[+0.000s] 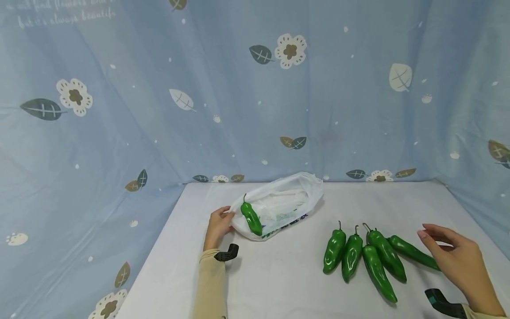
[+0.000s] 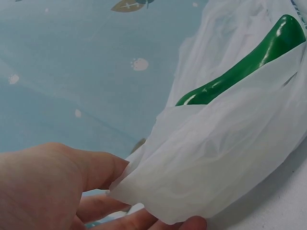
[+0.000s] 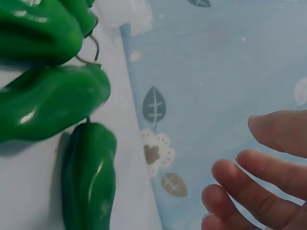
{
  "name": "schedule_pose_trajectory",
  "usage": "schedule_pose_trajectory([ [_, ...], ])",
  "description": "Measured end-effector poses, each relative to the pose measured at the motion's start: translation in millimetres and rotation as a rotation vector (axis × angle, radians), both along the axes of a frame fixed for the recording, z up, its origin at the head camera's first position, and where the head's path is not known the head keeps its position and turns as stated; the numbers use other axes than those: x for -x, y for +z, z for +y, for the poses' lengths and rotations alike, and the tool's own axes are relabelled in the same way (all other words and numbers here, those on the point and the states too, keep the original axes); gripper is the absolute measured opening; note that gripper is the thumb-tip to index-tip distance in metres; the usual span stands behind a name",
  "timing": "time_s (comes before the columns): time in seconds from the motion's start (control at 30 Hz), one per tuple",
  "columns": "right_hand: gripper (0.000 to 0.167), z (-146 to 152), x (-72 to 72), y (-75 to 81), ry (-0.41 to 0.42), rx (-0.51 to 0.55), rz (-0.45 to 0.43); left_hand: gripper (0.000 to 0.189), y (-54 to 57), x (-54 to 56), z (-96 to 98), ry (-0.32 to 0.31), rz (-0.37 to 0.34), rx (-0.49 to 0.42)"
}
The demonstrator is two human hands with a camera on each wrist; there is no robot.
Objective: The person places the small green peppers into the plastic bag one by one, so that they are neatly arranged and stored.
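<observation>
White plastic bag (image 1: 288,199), crumpled, mouth gaping, and there's one glossy green pepper (image 1: 252,219) slanted in its left end! Over to the right of the bag, and nearer, five more green peppers (image 1: 374,265) lie loosely fanned.

The pepper (image 1: 252,219) on the bag (image 1: 275,201) and the five other peppers (image 1: 380,274) are all a glossy deep green, while the bag itself is a translucent milky white with dark blue and green print (image 1: 304,217). The table (image 1: 275,283) is plain white, and the cloth (image 1: 223,48) behind it is light blue, patterned with brown-centred white flowers (image 1: 291,51), grey-green, brown and white leaves (image 1: 260,54), white paw prints (image 1: 17,239) and faint white lettering (image 1: 65,17). The sleeves (image 1: 211,285) are plain beige, the wrist devices (image 1: 228,253) black.
</observation>
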State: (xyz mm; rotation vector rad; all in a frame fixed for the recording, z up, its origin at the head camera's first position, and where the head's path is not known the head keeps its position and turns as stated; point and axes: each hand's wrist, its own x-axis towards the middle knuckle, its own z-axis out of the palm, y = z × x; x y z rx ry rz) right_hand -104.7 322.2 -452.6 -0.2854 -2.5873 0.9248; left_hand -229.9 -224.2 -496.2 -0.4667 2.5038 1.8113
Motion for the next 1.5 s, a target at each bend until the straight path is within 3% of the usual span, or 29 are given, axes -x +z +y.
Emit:
schedule_pose_trajectory([
  [0.33,0.051,14.8,0.9,-12.4,0.012,-0.020,-0.046,0.046,-1.6,-0.4,0.3,0.003,0.015,-0.009],
  [0.63,0.057,22.4,2.4,-22.1,0.033,-0.036,-0.184,0.046,-2.6,-0.3,0.5,0.002,0.012,-0.015],
  [1.03,0.051,29.2,1.6,-35.5,0.108,-0.086,-0.222,0.046,-2.1,-0.6,-0.2,0.008,0.011,-0.002],
  [1.5,0.052,28.6,-3.5,-36.5,0.128,-0.067,-0.320,0.046,-3.6,0.4,0.2,0.018,0.008,-0.016],
])
